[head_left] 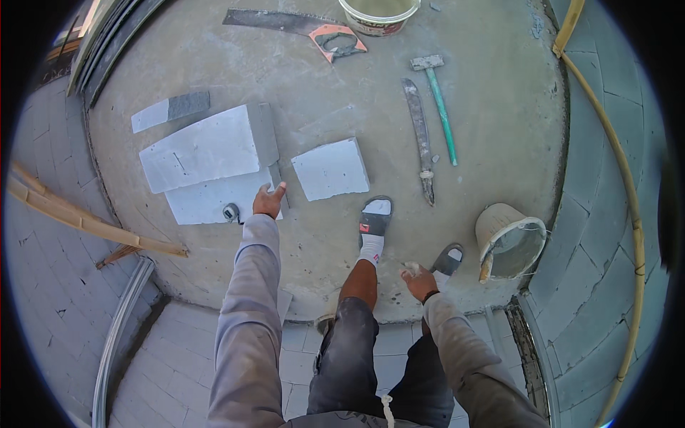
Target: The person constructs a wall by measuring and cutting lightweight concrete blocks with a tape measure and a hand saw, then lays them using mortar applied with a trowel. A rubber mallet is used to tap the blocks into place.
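My left hand [268,200] is over the right end of a flat pale block [203,202], thumb and forefinger apart, with nothing seen in it. Just left of it, a small tape measure [230,212] rests on that block. A thicker pale block [203,150] lies partly on top, a short dark mark on its face. To the right sits a smaller cut block [330,170]. My right hand [419,281] hangs beside my right foot, its fingers curled in, with something whitish at the fingertips that is too small to make out.
A handsaw [337,41] and a bucket [379,18] are at the far side. A machete [417,132] and a green-handled hammer [442,107] lie right of the blocks. A tilted bucket [496,232] stands near the right wall. A block offcut [171,111] and wooden pole [100,227] are left.
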### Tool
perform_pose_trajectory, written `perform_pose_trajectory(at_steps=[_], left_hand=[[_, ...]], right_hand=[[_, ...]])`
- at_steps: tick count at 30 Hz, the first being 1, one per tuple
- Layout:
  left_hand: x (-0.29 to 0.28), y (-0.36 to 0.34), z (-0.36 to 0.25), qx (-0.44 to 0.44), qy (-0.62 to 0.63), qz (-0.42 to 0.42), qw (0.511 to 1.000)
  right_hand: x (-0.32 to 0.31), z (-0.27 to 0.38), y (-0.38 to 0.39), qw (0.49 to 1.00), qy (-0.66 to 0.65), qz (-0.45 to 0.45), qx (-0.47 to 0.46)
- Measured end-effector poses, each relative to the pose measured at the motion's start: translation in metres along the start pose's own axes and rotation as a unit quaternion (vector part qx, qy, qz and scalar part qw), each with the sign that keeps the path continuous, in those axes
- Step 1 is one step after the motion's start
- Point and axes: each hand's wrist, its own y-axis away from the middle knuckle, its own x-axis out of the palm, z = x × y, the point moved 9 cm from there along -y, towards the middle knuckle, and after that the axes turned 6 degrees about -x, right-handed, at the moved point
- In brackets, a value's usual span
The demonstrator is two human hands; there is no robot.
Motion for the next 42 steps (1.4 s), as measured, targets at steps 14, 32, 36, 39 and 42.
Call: perform_pose_trajectory(at_steps=[14,32,36,39,42], left_hand=[[0.155,-0.037,-0.026,-0.029,0.394,0.083,0.915],[0.086,0.084,-0.163,0.277,0.095,-0.18,0.939],[0.124,0.117,-0.173,0.37,-0.014,-0.219,0.903],[0.118,0.118,-0.183,0.378,-0.061,-0.193,0.903],[0.131,0.126,-0.183,0.386,-0.07,-0.182,0.901]], right_hand=[[-0.05,0.099,-0.277,0.964,-0.228,-0.124,-0.056],[-0.142,-0.03,-0.215,0.894,0.174,-0.411,0.028],[-0.131,-0.086,-0.252,0.951,0.176,-0.254,0.023],[-0.153,-0.094,-0.251,0.929,0.179,-0.325,0.013],[-0.166,-0.1,-0.22,0.921,0.074,-0.382,0.004]])
